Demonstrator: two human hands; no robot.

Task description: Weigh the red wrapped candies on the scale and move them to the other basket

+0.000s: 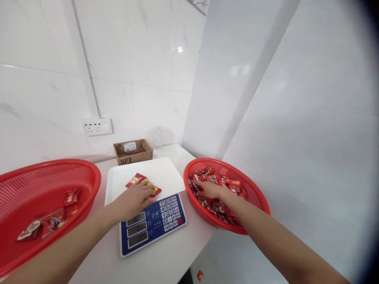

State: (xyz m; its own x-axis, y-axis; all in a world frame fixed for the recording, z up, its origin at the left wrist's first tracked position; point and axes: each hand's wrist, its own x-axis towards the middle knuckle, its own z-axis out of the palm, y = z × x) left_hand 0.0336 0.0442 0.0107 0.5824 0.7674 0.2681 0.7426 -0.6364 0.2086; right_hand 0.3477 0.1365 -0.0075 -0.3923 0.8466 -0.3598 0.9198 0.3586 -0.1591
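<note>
My left hand is over the front part of the white scale pan, its fingers resting on red and yellow packets. Whether the fingers grip a packet cannot be made out. Below the pan is the blue scale panel with number keys and displays, partly behind my left hand. At the right, my right hand reaches into a red basket full of small red packets. Its fingers are bent down among the packets, and what they hold is hidden.
Another red basket at the left holds several packets. Behind the scale stand a cardboard box and a clear bottle near the wall. One red packet lies on the floor.
</note>
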